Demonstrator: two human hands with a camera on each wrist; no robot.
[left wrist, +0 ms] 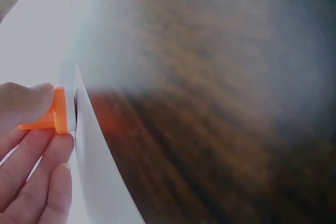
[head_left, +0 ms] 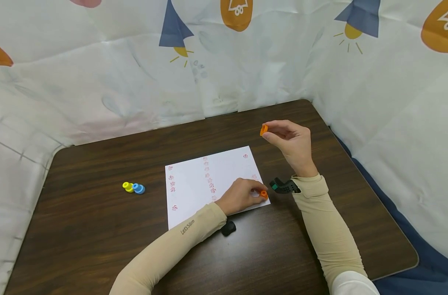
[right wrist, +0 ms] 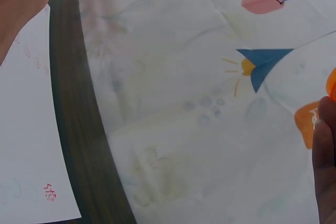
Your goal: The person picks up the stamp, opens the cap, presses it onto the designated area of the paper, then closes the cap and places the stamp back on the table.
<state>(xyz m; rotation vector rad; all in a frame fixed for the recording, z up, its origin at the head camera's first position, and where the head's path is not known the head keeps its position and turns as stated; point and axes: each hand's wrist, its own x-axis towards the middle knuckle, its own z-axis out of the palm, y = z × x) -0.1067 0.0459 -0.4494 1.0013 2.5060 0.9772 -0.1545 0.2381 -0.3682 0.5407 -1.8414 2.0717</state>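
A white sheet of paper lies on the table, marked with columns of small red stamped prints. At its near right corner my left hand pinches a small orange stamp. In the left wrist view the thumb and fingers grip the orange stamp body, its pale base right at the paper. My right hand is raised over the table beyond the paper's right side, holding an orange stamp cap between thumb and fingertips. Only part of that cap shows in the right wrist view.
On the table to the left of the paper, a yellow stamp and a blue stamp stand side by side. The dark wood table ends at the back against a printed white curtain. Each wrist wears a dark camera band.
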